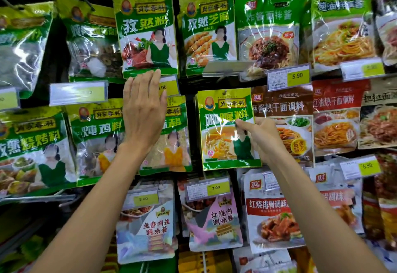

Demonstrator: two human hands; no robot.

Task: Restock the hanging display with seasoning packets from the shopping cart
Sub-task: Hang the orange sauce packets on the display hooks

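Both hands reach into the hanging display: left hand spread flat against hung packets, right hand pinching a green-and-yellow seasoning packet at its right edge, mid-display.

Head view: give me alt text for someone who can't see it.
The right hand pinches a yellow-green curry powder packet by its right edge against a hanging display of seasoning packets. The left hand lies flat and open over a price tag to its left.
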